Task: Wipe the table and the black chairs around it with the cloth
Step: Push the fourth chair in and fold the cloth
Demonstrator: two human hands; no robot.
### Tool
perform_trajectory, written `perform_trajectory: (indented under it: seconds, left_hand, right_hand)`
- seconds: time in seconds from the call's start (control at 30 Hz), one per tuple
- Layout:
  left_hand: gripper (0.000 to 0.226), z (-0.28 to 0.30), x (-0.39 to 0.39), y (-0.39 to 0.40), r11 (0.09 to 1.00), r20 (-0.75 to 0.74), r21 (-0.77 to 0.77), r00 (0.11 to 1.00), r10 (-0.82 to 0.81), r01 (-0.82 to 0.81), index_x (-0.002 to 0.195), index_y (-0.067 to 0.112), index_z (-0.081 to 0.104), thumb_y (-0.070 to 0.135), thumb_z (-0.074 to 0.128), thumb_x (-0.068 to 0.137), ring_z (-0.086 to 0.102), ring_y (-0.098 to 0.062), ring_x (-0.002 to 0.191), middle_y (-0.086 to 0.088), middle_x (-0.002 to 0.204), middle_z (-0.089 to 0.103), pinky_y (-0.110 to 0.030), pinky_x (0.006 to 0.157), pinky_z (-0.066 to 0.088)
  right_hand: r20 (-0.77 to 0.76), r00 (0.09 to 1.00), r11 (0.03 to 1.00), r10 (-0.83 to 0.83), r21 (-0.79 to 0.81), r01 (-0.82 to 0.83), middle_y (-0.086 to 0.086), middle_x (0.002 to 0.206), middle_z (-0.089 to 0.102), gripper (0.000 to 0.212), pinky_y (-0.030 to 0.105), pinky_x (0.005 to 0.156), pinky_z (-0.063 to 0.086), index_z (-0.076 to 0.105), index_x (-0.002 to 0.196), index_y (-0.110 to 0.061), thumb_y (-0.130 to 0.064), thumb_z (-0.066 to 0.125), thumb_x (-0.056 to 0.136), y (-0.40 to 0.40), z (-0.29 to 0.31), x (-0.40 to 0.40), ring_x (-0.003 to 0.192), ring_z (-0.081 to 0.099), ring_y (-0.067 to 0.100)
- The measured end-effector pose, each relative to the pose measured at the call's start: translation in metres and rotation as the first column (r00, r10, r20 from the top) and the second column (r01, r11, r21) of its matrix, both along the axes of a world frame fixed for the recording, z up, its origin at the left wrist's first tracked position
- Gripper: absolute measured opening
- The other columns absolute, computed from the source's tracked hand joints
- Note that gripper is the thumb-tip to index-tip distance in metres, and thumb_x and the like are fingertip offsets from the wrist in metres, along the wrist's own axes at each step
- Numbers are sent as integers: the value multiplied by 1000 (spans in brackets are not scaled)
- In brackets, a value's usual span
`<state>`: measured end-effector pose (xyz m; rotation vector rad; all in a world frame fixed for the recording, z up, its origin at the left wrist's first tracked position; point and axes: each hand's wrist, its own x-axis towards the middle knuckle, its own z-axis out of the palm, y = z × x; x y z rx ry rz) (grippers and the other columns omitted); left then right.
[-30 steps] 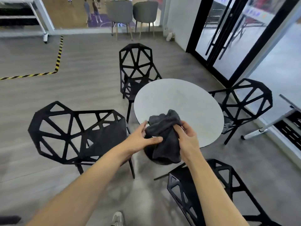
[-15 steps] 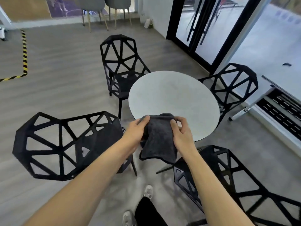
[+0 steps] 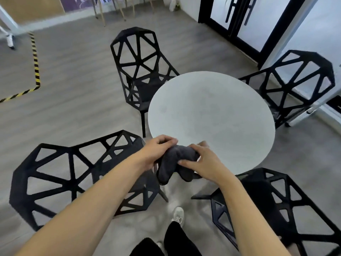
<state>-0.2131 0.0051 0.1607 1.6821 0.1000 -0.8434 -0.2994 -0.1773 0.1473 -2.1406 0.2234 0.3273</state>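
Both hands, left (image 3: pixel 156 152) and right (image 3: pixel 201 163), grip bunched cloth (image 3: pixel 175 163) at frame centre | surface (image 3: pixel 212 117) unwiped | risk: wadded cloth misses patches

Both forearms are bare, with no sleeve visible. The legs wear black trousers (image 3: pixel 173 237). One light grey lace-up sneaker (image 3: pixel 178 214) shows on the floor; a second is largely hidden.
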Motion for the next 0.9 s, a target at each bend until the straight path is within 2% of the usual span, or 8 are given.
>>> perform_trajectory:
  seconds: [0.07,0.17,0.4,0.5,0.57,0.73,0.8,0.9]
  left_hand:
    - [36,-9,16,2,978,-11,-1,978,-207,207,117,16,68,33,77,86,69,-6,102,0,112,74,-15,85,54]
    - [49,-25,39,5,873,64,215,886,-460,438,117,28,66,34,89,74,69,-7,102,8,108,74,-28,94,55]
    - [38,-80,106,-2,913,112,217,921,-374,345,109,20,72,30,87,77,72,-15,98,2,101,77,-32,89,58]
    - [42,-113,139,-14,945,198,258,947,-253,199,112,20,65,26,87,77,69,-17,100,0,105,72,-33,86,59]
    - [42,-132,158,-23,948,277,267,929,-247,172,117,22,62,23,83,81,66,-15,102,2,109,69,-35,86,59]
    - [35,-172,177,-31,907,387,387,864,-322,164,127,34,60,28,65,93,59,-11,108,9,115,62,-23,89,47]
    - [47,-187,172,-28,847,374,499,836,-402,184,141,38,52,31,60,95,51,-12,111,3,121,49,-22,97,39]
    - [52,-191,159,-26,852,415,512,837,-356,108,147,37,45,28,58,98,52,-12,106,1,121,51,-20,91,38]
  right_hand:
    - [-4,999,999,-41,-8,41,-17,110,51,34,28,89,46,67,92,-40,-67,71,73,-9,-19,15,104,56,11]
    - [-87,990,960,-113,247,131,-14,96,68,23,21,75,48,67,98,-32,-50,75,85,-16,-33,35,92,66,9]
    - [-114,928,846,-354,384,370,-2,115,65,26,16,64,52,60,116,-28,-31,72,94,-29,-82,79,86,72,12]
    - [-50,901,865,-431,262,428,1,117,64,23,23,70,57,58,121,-33,-33,64,99,-25,-121,109,92,70,14]
    - [54,875,875,-481,98,475,0,119,63,25,33,83,58,56,126,-36,-39,58,100,-20,-146,127,99,65,16]
    - [234,855,834,-462,-212,509,-1,127,52,38,35,92,49,49,139,-34,-42,52,102,-9,-183,148,107,57,21]
    - [215,877,780,-429,-403,480,1,128,47,48,39,100,45,45,146,-37,-43,55,99,-4,-194,148,112,53,25]
    - [99,854,782,-512,-359,510,3,110,59,64,44,90,53,24,156,-42,-48,53,99,7,-197,143,97,61,27]
